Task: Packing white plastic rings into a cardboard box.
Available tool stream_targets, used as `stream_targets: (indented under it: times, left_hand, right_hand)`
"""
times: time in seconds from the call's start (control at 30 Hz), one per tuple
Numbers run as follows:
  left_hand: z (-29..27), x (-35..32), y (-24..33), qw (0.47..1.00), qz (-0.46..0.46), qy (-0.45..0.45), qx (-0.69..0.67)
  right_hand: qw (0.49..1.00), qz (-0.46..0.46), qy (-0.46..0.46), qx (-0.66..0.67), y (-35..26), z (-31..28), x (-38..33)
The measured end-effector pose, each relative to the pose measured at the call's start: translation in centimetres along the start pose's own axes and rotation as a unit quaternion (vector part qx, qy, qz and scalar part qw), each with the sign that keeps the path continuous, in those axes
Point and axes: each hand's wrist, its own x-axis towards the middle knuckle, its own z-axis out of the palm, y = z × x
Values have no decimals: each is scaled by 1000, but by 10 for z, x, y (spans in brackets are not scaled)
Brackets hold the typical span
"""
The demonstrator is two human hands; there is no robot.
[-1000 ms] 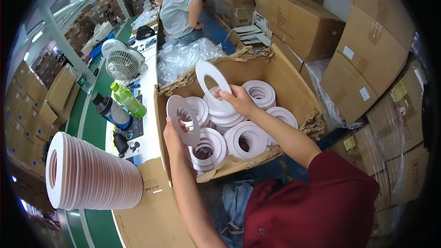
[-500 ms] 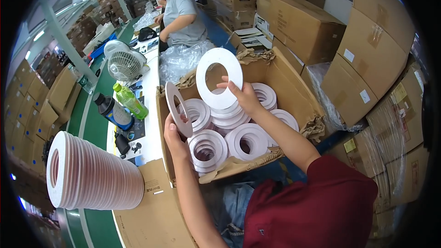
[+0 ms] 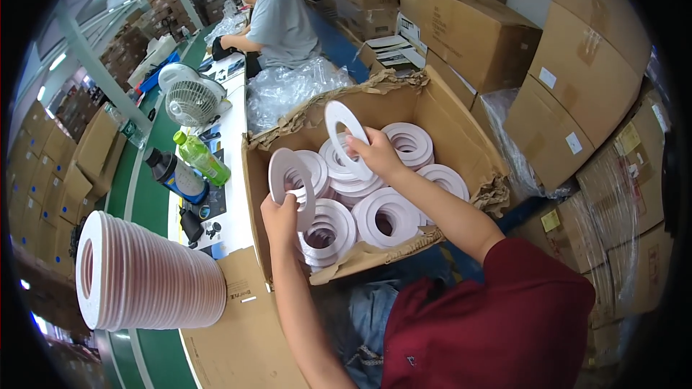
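- left hand (image 3: 280, 215)'s pinching a flat white ring (image 3: 277, 176) over the torn brown cardboard box (image 3: 463, 126)'s left side
- right hand (image 3: 378, 155)'s gripping another flat white ring (image 3: 331, 128), also over the box
- white ring stacks (image 3: 366, 220) sit inside the box, 1 tall pinkish-white ring stack (image 3: 162, 274) left of it
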Motion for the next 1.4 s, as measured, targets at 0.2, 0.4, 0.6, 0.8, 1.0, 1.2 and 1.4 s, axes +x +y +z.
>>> stream_targets:
  times: [0.2, 0.4, 0.6, 0.8, 1.0, 1.2, 1.4]
  left_hand:
    - [-5, -3, 5, 992, -24, 72, 103]
    - [-6, -2, -2, 986, 63, 70, 137]
    - [-1, -5, 3, 979, 16, 16, 202]
    - [-4, 1, 1, 983, -9, 21, 181]
    - [-5, 4, -6, 990, 18, 35, 135]
    - [-6, 0, 1, 981, 29, 15, 190]
    - [-6, -4, 4, 978, 58, 64, 189]
  right_hand:
    - [974, -132, 148, -105, -23, -4, 5]
    - [940, -201, 140, -239, -59, 0, 0]
    - [886, -244, -114, -378, -26, 5, -8]
    - [851, -305, -174, -391, -21, 1, -6]
    - [835, -299, -184, -424, -33, 0, 0]
    - [807, -267, -180, -495, -32, -3, -1]
    - [959, -169, 100, -206, -30, 8, -2]
